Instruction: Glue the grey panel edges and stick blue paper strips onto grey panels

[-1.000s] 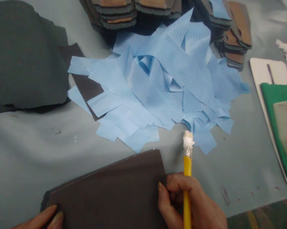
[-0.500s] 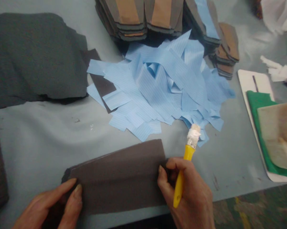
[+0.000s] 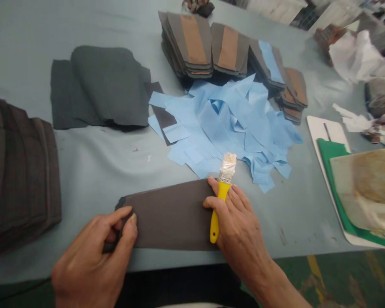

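Note:
A dark brown-grey fabric piece (image 3: 171, 216), with a darker edge showing at its left end, lies near the front of the table. My left hand (image 3: 96, 252) pinches that left end between thumb and fingers. Over the right end rests my right hand (image 3: 237, 222), its fingertips at the far right corner. The same hand holds a small brush (image 3: 223, 192) with a yellow handle, bristles pointing away and coated in something white. Just beyond the fabric is a loose heap of light blue striped strips (image 3: 224, 115).
Behind the heap stand stacks of dark pieces with brown bands (image 3: 195, 40). Folded dark grey cloth (image 3: 112, 85) lies at the back left, and a dark checked stack (image 3: 22, 175) at the left. On the right, a white board (image 3: 317, 126) carries green material and a stained, milky container (image 3: 365, 184).
The view has moved back and shows more of the table. My right fingers have shifted from the fabric's right edge onto its far corner. The brush stands more upright in the picture.

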Available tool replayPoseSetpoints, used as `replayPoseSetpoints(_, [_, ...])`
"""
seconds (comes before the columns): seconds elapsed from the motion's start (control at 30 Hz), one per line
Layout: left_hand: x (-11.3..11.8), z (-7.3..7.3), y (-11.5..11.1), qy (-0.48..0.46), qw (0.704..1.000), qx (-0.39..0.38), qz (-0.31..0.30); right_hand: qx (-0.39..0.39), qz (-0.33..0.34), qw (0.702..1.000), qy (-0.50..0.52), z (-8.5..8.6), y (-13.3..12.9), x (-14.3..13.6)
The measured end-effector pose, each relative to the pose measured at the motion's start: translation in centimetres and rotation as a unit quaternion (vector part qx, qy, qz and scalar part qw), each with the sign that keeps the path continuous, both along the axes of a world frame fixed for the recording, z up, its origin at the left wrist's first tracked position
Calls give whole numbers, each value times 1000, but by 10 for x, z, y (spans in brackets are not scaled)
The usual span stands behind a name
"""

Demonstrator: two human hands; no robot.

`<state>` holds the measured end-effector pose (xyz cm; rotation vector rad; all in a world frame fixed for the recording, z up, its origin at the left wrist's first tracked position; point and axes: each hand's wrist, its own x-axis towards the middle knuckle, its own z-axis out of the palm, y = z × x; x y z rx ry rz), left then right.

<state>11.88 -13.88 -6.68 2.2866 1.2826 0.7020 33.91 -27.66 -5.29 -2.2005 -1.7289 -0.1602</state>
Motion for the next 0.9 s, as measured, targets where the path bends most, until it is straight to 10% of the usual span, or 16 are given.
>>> replayPoseSetpoints(0.43, [-7, 12, 4, 38, 992, 116, -42, 26, 18, 999, -14, -9, -1, 2])
replayPoseSetpoints(0.63, [41, 25, -16, 53, 972, 159, -163, 39, 31, 999, -23, -10, -1, 5])
replayPoseSetpoints(0.9, [81, -1, -28, 148, 942, 166, -252, 43, 9, 999, -3, -15, -2, 1])
